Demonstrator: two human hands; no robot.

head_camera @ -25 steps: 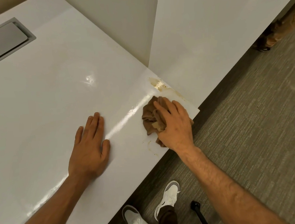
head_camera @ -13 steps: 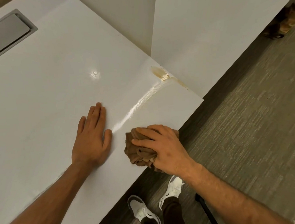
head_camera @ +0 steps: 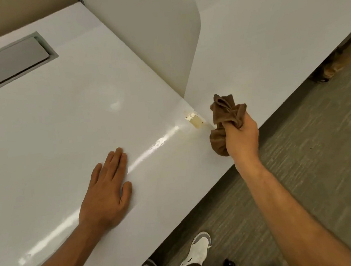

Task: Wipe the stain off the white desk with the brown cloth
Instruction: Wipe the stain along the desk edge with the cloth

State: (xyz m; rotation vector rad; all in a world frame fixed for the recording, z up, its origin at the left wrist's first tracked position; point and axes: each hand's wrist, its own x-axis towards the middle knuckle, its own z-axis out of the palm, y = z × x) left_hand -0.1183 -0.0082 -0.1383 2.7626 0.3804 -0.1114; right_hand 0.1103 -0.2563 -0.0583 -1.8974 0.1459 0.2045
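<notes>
A second ago the right hand (head_camera: 242, 137) pressed the crumpled brown cloth (head_camera: 224, 116) flat on the glossy white desk (head_camera: 63, 112), just short of the yellowish-brown stain (head_camera: 193, 118). Half a second ago the hand had dragged the cloth back toward the desk's near edge, well away from the stain. Now the fist is closed round the bunched cloth and turned upright, so folds stick out above the grip and a tail hangs below it. The stain now lies just left of the grip, uncovered.
</notes>
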